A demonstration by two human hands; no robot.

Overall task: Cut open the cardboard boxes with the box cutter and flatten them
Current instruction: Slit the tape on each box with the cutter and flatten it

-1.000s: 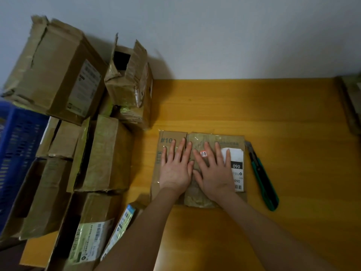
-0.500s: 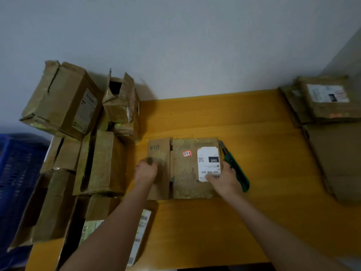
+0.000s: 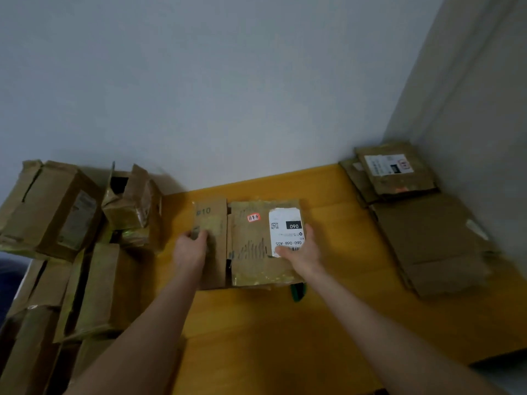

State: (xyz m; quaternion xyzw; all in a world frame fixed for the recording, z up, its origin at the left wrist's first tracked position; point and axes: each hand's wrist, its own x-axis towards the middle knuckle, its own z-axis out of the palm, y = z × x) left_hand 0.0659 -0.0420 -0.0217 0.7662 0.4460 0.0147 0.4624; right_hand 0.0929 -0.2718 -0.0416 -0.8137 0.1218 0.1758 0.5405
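A flattened cardboard box [image 3: 251, 246] with a white shipping label and a small red sticker is lifted just above the yellow table [image 3: 285, 332]. My left hand [image 3: 191, 249] grips its left edge, near the flap marked "10". My right hand [image 3: 302, 252] grips its right edge beside the label, thumb on top. The green box cutter [image 3: 296, 292] lies on the table under the box's near right corner, with only its handle end showing.
Several unopened and torn cardboard boxes [image 3: 85, 238] are piled along the table's left side. A stack of flattened boxes [image 3: 413, 218] lies at the right by the wall corner. A blue crate [image 3: 8, 269] shows at far left.
My hands went from pressing flat on the box to gripping its left and right edges. The box is now raised and shifted right, covering most of the box cutter. The view tilted up.
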